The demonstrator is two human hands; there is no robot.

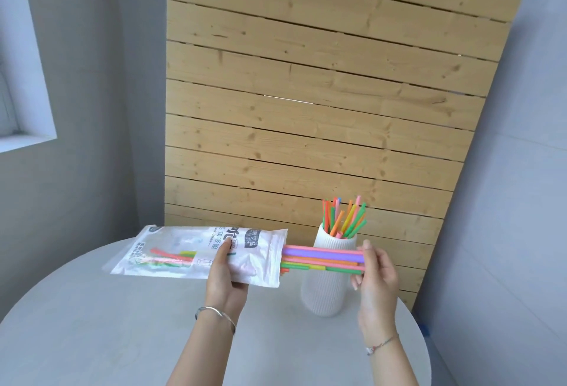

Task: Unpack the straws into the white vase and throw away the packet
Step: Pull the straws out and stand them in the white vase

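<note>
- Straws (322,258), a coloured bundle of pink, purple, orange and green, stick halfway out of the open right end of the packet (196,250), passing in front of the white vase (326,287).
- Left hand (225,281), left of the vase, is closed around the packet's middle, thumb on top, holding it level above the round grey table (92,339).
- Right hand (374,278), just right of the vase, pinches the bundle's free ends between thumb and fingers.
- More straws (343,217) already stand fanned in the vase's mouth.
- A few straws (171,258) remain deep inside the packet's far left end.
- Behind the vase rises a wooden slat panel (322,94).
</note>
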